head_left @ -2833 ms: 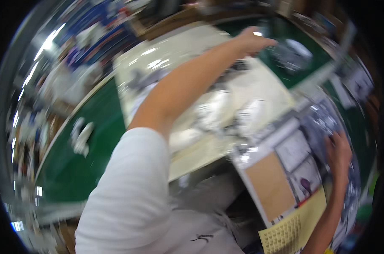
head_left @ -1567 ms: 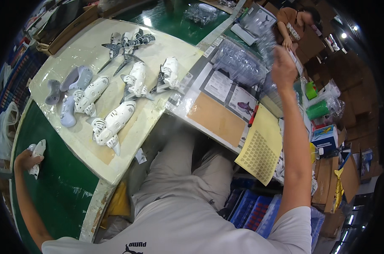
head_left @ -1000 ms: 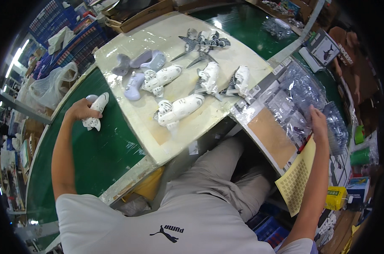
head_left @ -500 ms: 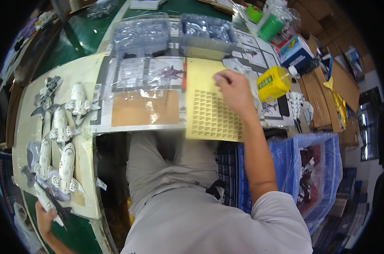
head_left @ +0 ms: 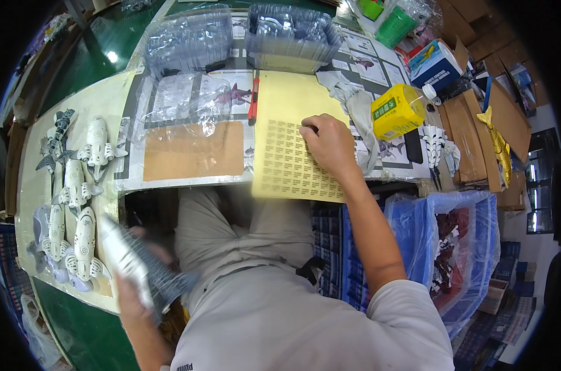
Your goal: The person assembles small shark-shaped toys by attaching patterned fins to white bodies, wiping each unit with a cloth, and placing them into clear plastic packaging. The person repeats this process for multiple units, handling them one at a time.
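My left hand [head_left: 131, 302] is closed round a grey-and-white toy shark [head_left: 136, 258], held off the table's edge at the left of my lap. Both are smeared by motion. My right hand [head_left: 331, 146] rests over a yellow sheet of small printed labels [head_left: 280, 154], its fingers curled into a pinch. Whatever sits between those fingertips is hidden. The sheet's near edge juts past the table over my lap. Left of it, a red cutter knife [head_left: 253, 102] lies beside a tan board [head_left: 194, 151].
Several white toy bodies with fins [head_left: 85, 241] lie on the left table wing. Clear plastic trays [head_left: 191, 40] stand at the back. A yellow bottle [head_left: 397, 112] leans near a grey cloth [head_left: 361, 117]. A plastic-lined blue crate [head_left: 410, 216] is at my right.
My left hand has brought the toy shark from the lower left table edge rightward toward my lap. My right hand has come slightly nearer and left, down onto the printed rows.
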Tool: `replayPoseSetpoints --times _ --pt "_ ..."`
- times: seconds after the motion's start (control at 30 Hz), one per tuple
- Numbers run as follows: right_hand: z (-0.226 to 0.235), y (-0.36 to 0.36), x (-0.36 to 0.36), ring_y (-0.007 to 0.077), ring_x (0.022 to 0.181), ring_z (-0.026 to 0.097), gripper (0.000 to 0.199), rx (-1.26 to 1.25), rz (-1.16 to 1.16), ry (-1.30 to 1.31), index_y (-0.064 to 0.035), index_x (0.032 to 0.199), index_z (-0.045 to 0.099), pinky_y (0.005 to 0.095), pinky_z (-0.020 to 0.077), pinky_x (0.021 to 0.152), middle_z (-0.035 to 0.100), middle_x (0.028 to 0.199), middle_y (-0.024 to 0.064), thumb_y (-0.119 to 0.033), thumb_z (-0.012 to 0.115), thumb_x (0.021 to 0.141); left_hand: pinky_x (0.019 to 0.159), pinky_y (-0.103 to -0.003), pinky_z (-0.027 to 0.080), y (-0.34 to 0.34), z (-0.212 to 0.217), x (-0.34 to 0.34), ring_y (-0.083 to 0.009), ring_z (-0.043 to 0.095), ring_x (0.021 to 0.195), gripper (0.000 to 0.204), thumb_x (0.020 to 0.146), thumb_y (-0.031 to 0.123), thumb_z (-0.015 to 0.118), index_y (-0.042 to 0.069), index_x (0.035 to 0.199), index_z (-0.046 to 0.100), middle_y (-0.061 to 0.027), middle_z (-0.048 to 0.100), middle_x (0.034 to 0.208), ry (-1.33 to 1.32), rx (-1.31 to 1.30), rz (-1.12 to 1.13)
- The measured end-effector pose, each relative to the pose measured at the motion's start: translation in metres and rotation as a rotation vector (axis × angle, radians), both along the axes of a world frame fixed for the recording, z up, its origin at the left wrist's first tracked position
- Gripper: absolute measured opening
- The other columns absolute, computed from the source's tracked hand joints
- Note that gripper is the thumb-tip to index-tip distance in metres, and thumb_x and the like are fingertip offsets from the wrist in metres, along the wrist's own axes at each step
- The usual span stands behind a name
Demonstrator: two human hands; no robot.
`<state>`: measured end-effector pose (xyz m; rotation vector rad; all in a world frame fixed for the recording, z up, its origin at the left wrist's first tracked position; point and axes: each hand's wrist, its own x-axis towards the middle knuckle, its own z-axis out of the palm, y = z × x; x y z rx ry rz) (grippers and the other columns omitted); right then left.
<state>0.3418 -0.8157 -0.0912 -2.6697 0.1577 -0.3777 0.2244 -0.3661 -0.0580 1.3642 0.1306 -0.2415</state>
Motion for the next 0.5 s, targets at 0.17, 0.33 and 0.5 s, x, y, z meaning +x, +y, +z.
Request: replayPoseSetpoints --times 0.17,0.33,0.5 --pt "-0.004 0.005 -0.005 0.0375 0.09 0.074 0.018 -0.045 -0.033 -0.046 -0.0059 0.098 0.081 0.0478 0.0575 0.082 0.075 0.095 0.016 -0.021 0.071 0.095 0.108 -0.039 0.051 -0.073 -0.016 0.036 -0.0247 0.067 0.121 0.106 0.073 0.03 0.091 -0.002 0.16 0.039 -0.0127 0.067 0.132 0.206 -0.346 -0.219" --pt "-0.009 0.005 -0.006 0.0327 0.085 0.072 0.019 0.009 -0.057 -0.022 -0.0049 0.105 0.079 0.0429 0.0561 0.08 0.075 0.095 0.0147 -0.02 0.074 0.094 0.115 -0.04 0.05 -0.113 -0.006 0.065 -0.0232 0.064 0.132 0.101 0.073 0.006 0.094 -0.001 0.159 0.041 -0.0126 0.063 0.143 0.165 -0.246 -0.486" --pt "-0.006 0.007 -0.009 0.0301 0.083 0.071 0.022 -0.03 -0.036 -0.066 -0.001 0.103 0.079 0.0407 0.0563 0.079 0.075 0.095 0.0162 -0.021 0.077 0.093 0.108 -0.038 0.055 -0.155 -0.009 0.092 -0.0218 0.067 0.124 0.092 0.08 0.003 0.09 -0.004 0.156 0.039 -0.0132 0.063 0.142 0.029 -0.198 -0.599"
